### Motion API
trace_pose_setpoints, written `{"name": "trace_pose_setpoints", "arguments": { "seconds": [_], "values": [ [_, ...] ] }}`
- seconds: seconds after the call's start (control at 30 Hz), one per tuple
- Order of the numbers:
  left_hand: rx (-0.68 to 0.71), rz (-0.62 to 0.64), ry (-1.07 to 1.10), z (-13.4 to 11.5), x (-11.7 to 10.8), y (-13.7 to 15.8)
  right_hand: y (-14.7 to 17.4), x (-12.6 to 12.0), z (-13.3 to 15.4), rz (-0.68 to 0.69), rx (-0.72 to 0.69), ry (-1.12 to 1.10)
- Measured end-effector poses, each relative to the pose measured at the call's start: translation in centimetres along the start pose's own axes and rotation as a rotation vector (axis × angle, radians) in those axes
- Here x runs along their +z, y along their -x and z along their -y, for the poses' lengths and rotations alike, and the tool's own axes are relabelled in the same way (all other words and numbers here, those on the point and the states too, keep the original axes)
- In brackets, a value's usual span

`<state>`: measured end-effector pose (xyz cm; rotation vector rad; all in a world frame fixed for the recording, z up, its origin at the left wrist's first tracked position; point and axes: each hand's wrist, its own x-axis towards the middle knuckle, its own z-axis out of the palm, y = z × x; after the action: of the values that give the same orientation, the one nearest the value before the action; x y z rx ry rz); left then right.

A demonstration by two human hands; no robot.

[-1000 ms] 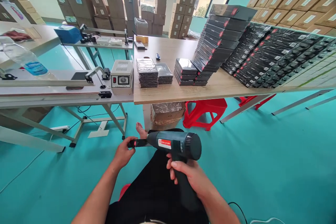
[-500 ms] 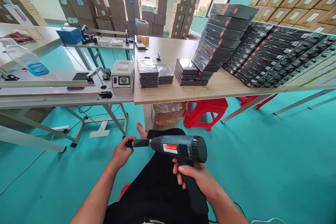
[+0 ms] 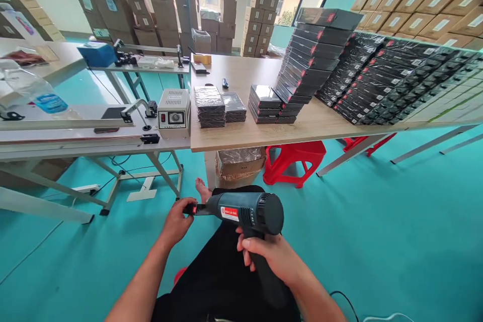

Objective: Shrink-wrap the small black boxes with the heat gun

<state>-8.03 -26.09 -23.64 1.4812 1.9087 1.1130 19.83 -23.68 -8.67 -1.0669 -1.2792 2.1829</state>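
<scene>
Heat gun [image 3: 243, 210] and slim black box [image 3: 200, 210] are meeting nose to end above the black-clad lap [image 3: 217, 251], in front of the wooden table [image 3: 234, 140]. The right hand [image 3: 269, 251] is gripping the gun by its handle, fingers curling around the front, while the left hand [image 3: 178, 220] is pinching the box's far end between thumb and fingers, just beside its small red mark. Compared with half a second ago, the gun is sitting further left, closer to the left hand, and its front is now covering more of the box; the left hand is keeping nearly the same place. For the work in hand, this is probably shifting the nozzle's aim along the box rather than starting a new step. The gun's body is hiding the box's near end, so whether nozzle and box are touching is impossible to tell. The trigger is disappearing behind the fingers, no airflow is showing, and the black cord [image 3: 346, 302] is running out of frame, its link to the gun staying unseen.
</scene>
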Motion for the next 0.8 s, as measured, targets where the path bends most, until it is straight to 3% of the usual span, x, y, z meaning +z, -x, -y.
{"name": "trace_pose_setpoints", "arguments": {
  "seconds": [0.13, 0.2, 0.33, 0.47, 0.63, 0.73, 0.8],
  "values": [
    [-0.095, -0.048, 0.071, -0.1, 0.0, -0.3, 0.1, -0.2, -0.3, 0.151, 0.030, -0.054],
    [-0.155, -0.058, 0.104, 0.0, 0.0, -0.3, 0.0, -0.6, -0.6, 0.096, 0.006, -0.075],
    [-0.194, -0.041, 0.131, 0.3, -0.2, -0.1, -0.2, -2.6, -0.4, -0.157, 0.051, -0.042],
    [-0.202, -0.052, 0.119, 0.8, -0.3, -0.1, 0.2, -3.6, -0.3, -0.048, 0.075, -0.050],
    [-0.201, -0.032, 0.161, 1.0, 0.0, -0.1, 0.2, -3.0, -0.5, -0.133, 0.057, -0.033],
    [-0.219, -0.048, 0.192, 1.1, -0.3, -0.1, 0.1, -3.0, -0.6, -0.035, 0.080, -0.041],
    [-0.240, -0.067, 0.249, 1.1, -0.5, -0.2, 0.0, -3.1, -0.5, -0.040, 0.043, -0.059]
  ]
}}
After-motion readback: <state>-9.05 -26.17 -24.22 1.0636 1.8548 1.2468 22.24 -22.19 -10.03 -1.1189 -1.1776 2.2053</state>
